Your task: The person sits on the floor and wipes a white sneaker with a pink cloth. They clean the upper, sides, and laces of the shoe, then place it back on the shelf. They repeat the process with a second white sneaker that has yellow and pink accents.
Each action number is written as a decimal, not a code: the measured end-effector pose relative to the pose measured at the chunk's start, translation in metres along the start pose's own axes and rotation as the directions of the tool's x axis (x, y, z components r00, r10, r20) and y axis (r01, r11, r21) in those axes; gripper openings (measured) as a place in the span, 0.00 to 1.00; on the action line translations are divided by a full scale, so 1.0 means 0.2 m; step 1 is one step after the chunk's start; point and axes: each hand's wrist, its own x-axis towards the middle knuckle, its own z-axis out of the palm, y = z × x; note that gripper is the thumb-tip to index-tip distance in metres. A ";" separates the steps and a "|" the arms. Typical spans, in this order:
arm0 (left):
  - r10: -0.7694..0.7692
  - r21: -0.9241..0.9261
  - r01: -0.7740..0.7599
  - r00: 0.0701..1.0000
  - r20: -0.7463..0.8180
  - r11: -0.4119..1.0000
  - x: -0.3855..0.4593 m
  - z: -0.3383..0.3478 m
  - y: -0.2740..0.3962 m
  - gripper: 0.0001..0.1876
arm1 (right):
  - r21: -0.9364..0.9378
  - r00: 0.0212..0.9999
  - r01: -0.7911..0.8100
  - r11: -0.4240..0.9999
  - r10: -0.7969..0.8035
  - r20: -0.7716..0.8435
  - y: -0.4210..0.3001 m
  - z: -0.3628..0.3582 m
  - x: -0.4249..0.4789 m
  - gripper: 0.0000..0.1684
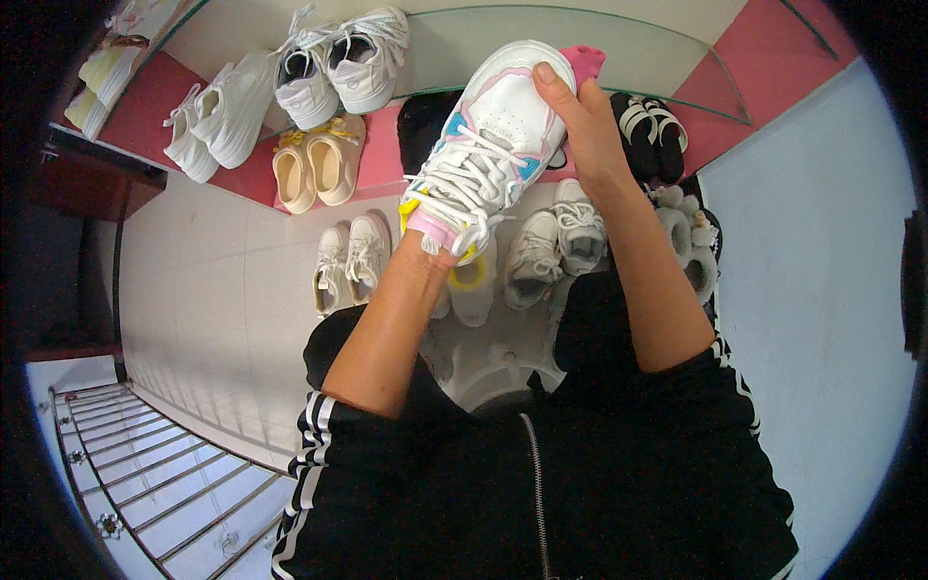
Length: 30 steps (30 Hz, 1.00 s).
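A white lace-up sneaker [500, 116] with pink and blue trim is held up in front of me, its toe pointing away. My left hand [433, 252] reaches into its collar; the fingers are hidden inside, and only the wrist area shows beside the pink lining and yellow edge. My right hand [580, 119] grips the toe from the right, thumb on the upper, other fingers hidden behind. A bright pink cloth [586, 61] sticks out between the shoe and that hand. Below the sneaker, a pale shoe [475, 290] with a yellow rim rests on the floor, partly covered.
Glass shelves [580, 40] ahead hold white sneakers [366, 61]. Cream slip-on shoes [333, 163] and black-and-white sandals [652, 138] are on the pink ledge. Grey-white sneakers [536, 254] and beige sneakers [348, 261] stand on the floor. A metal railing [167, 486] is left, a pale wall [805, 290] right.
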 end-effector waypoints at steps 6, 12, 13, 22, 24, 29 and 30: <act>0.032 -0.048 -0.035 0.998 -0.051 0.998 0.02 -0.05 0.05 0.21 | -0.011 1.000 -0.014 1.000 0.015 0.026 -0.01 0.09 0.01 0.36; 0.058 -0.125 -0.063 0.997 -0.043 0.990 0.04 -0.02 0.02 0.21 | -0.011 0.990 -0.136 0.991 0.136 -0.032 0.01 0.02 -0.01 0.30; 0.062 -0.121 -0.068 0.996 -0.057 0.990 0.01 -0.04 0.04 0.21 | 0.057 0.986 -0.165 0.985 0.165 0.011 -0.02 0.06 -0.02 0.27; 0.088 -0.148 -0.102 0.991 -0.099 0.984 -0.02 -0.09 0.06 0.21 | 0.216 0.975 -0.170 0.961 0.132 0.179 -0.05 0.13 -0.02 0.28; 0.087 -0.161 -0.104 0.990 -0.109 0.981 -0.01 -0.10 0.06 0.21 | 0.235 0.954 -0.235 0.943 0.177 0.241 -0.08 0.13 -0.03 0.27; 0.073 -0.167 -0.095 0.988 -0.137 0.981 -0.06 -0.18 0.08 0.21 | 0.221 0.944 -0.278 0.935 0.223 0.244 -0.07 0.19 -0.03 0.26; 0.070 -0.166 -0.092 0.988 -0.138 0.982 -0.06 -0.18 0.07 0.21 | 0.221 0.945 -0.270 0.937 0.215 0.245 -0.07 0.20 -0.03 0.26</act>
